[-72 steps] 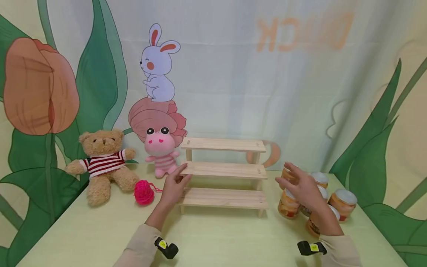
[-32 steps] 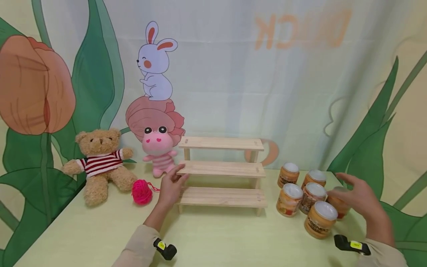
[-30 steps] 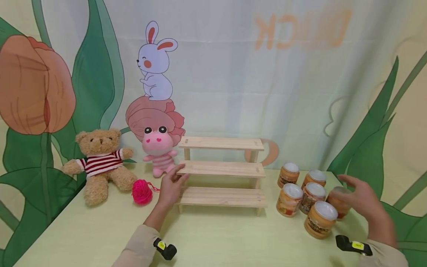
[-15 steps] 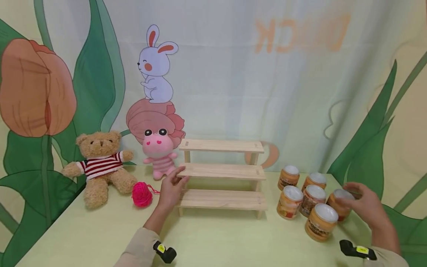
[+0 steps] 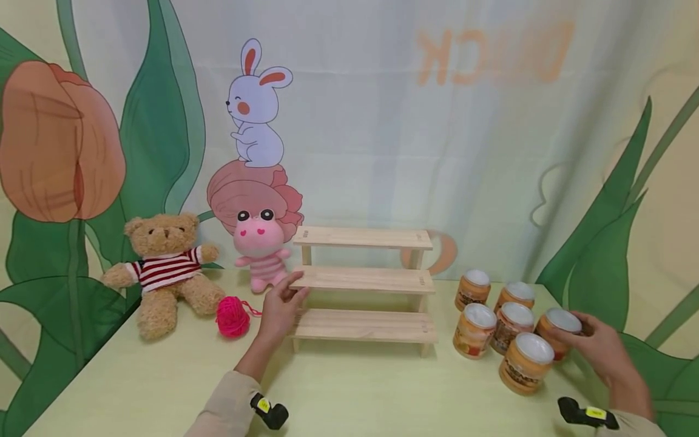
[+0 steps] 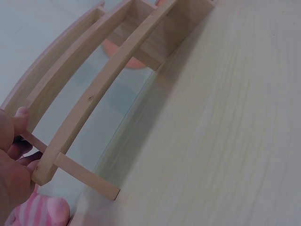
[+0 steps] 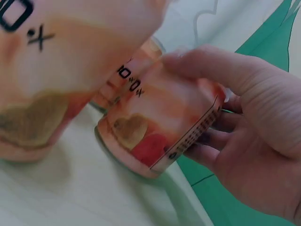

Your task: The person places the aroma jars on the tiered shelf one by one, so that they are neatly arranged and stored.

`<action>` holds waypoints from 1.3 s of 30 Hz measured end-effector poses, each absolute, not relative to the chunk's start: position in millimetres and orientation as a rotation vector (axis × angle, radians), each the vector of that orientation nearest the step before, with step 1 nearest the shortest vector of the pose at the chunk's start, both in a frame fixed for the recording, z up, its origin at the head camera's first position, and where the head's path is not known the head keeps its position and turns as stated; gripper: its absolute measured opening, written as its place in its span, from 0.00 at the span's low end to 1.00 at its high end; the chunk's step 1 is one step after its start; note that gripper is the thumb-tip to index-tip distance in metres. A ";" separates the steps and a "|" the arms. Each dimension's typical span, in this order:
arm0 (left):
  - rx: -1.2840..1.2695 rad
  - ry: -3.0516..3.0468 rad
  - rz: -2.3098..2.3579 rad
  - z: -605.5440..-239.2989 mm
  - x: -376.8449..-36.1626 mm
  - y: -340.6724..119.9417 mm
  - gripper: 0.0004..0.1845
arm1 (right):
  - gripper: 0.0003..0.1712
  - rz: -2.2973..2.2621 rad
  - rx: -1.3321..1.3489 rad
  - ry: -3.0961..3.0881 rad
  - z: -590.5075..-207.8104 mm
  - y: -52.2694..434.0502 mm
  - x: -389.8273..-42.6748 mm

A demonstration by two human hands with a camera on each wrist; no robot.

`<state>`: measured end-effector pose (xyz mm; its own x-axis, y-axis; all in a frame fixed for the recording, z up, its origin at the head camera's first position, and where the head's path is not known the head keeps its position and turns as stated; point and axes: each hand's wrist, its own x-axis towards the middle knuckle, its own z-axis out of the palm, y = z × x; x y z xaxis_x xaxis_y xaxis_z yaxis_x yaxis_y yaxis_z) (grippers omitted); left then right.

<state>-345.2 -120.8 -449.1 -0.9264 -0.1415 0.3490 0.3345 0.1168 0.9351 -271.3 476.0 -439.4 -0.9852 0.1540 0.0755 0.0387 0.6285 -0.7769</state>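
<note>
My left hand (image 5: pixel 278 312) grips the left end of a three-tier wooden stand (image 5: pixel 366 279) at its middle board. In the left wrist view, the thumb and fingers (image 6: pixel 19 125) close around the boards' end near an upright. Over on the right, my right hand (image 5: pixel 603 349) holds the rightmost jar (image 5: pixel 562 320), which has an orange label and a pale lid. From the right wrist, the thumb lies across that jar's label (image 7: pixel 150 113) while the other fingers wrap behind it. Its base is close over the table, and a nearer jar (image 7: pixel 70 61) fills the left side.
Several similar jars (image 5: pixel 525 363) stand grouped right of the stand. To the left sit a teddy bear (image 5: pixel 172 267) in a striped shirt, a pink plush hippo (image 5: pixel 262 255) and a pink yarn ball (image 5: pixel 233 317). A printed curtain (image 5: pixel 360 121) hangs behind the table (image 5: pixel 349 394).
My right hand has moved right, away from over the front jars, then down onto the rightmost jar, and its fingers have closed around it. The left hand has stayed on the stand.
</note>
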 end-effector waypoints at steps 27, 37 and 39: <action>-0.199 -2.046 -1.890 -447.7 -343.8 -122.8 0.21 | 0.30 1.342 -0.239 -2.180 -372.8 446.1 -245.1; -0.201 -2.046 -1.872 -448.6 -344.9 -122.8 0.21 | 0.35 1.264 -0.017 -2.268 -335.1 412.2 -235.8; -0.201 -2.045 -1.871 -448.8 -344.7 -122.6 0.21 | 0.33 1.285 0.069 -2.281 -329.2 402.2 -235.1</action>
